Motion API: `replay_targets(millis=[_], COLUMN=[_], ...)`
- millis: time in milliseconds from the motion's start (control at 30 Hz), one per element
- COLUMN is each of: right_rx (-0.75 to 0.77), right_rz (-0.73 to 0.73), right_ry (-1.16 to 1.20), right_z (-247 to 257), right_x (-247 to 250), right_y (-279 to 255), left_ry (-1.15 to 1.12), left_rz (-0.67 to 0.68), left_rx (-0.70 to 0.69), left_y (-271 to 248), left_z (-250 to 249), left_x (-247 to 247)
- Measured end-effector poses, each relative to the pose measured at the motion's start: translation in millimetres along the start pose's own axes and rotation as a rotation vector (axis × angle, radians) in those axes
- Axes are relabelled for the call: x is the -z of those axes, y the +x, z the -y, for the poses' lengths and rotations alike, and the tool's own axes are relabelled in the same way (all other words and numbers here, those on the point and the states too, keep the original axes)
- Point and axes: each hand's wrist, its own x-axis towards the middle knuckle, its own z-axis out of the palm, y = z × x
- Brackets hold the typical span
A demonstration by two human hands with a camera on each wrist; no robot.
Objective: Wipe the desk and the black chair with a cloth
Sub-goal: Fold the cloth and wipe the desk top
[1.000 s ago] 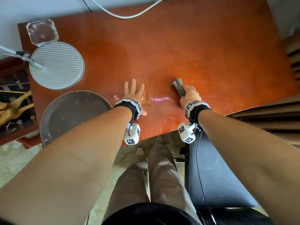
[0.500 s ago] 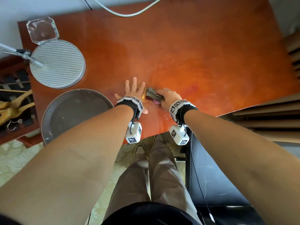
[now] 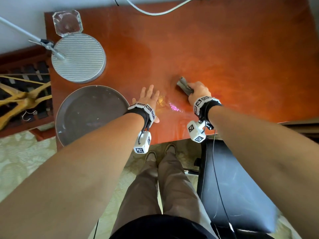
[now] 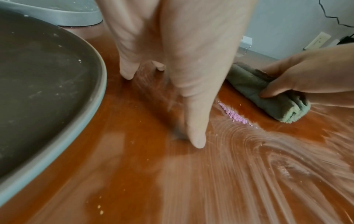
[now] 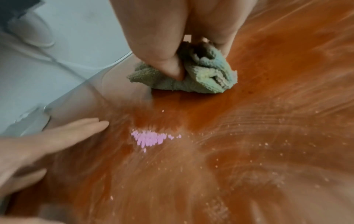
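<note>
A folded grey-green cloth (image 3: 184,85) (image 4: 264,97) (image 5: 193,75) lies pressed on the red-brown desk (image 3: 224,49), and my right hand (image 3: 198,93) (image 5: 172,50) grips it with thumb and fingers curled round it. Flat on the desk to the cloth's left rests my left hand (image 3: 148,99) (image 4: 182,68), fingers straight. Between the hands sits a small patch of pink grains (image 3: 174,107) (image 5: 149,138) among pale wipe streaks. The black chair (image 3: 233,187) stands below the desk's front edge on the right.
A dark round tray (image 3: 89,114) lies at the desk's front left, partly over the edge. Behind it sit a ribbed silver disc (image 3: 79,57) and a clear octagonal dish (image 3: 68,22). A white cable (image 3: 155,12) crosses the back edge. Wooden slats (image 3: 303,123) stand right.
My right hand swept the cloth left until it nearly touched my left hand, then back right and slightly away from me. My left hand stayed flat in place.
</note>
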Motion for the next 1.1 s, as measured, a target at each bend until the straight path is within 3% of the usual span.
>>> replay_targets(millis=[367,733,833,967,1100], right_rx=[0.406,0.436,0.364,0.091,-0.136], right_rz=[0.166,0.325,0.324,0.051,-0.140], right_ry=[-0.187,-0.247,-0.149,0.159,0.220], right_z=[16,15,11,-9,-42], right_x=[-13,-25,-24,-14,1], right_y=[-9,-38,-42,-51,-59], left_ry=[0.002,0.003,0.012,0.020,0.056], left_rz=[-0.032,-0.042,-0.037,-0.028,-0.009], left_rx=[0.003,0.007,0.009,0.010,0.003], left_y=[-5,-7,-7,-8,-11], left_z=[-2,-4,-4,-5,-5], left_x=[-6,-6,-5,-7,-13])
